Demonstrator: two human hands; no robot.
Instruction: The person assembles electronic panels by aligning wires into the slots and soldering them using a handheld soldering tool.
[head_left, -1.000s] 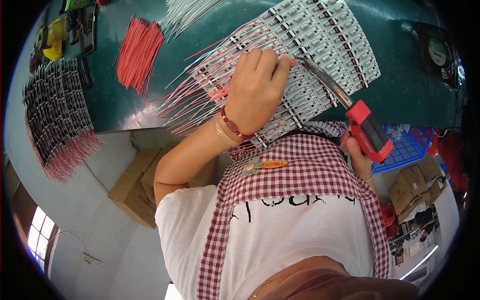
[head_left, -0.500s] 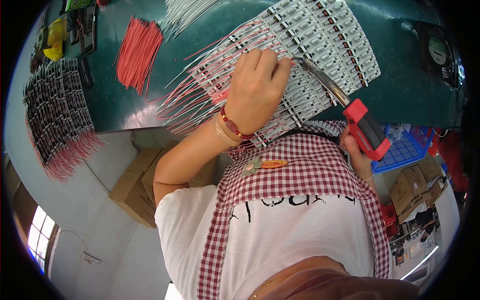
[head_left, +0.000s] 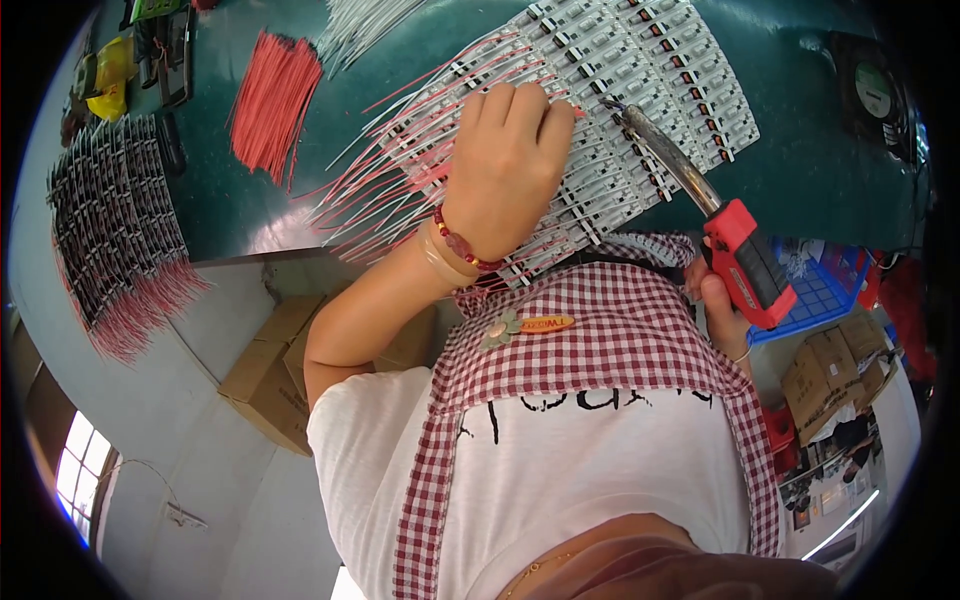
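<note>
My left hand (head_left: 505,170), with a red bead bracelet at the wrist, lies fingers curled on a row of white circuit strips (head_left: 650,90) and presses them down onto the green table (head_left: 400,110). Red and white wires (head_left: 385,195) fan out from the strips to the left of that hand. My right hand (head_left: 722,315) grips the red handle of a soldering iron (head_left: 748,268). Its metal tip (head_left: 613,106) touches the strips just right of my left fingers. A red checked apron (head_left: 610,350) covers my front.
A bundle of loose red wires (head_left: 272,100) lies at the upper left, with white wires (head_left: 360,15) beyond it. Dark strips with red leads (head_left: 110,240) line the left end. Cardboard boxes (head_left: 270,380) sit below the table edge. A blue basket (head_left: 815,290) is at the right.
The soldering iron has shifted slightly, its tip a little farther up the strips. My left hand has stayed in place on the strips.
</note>
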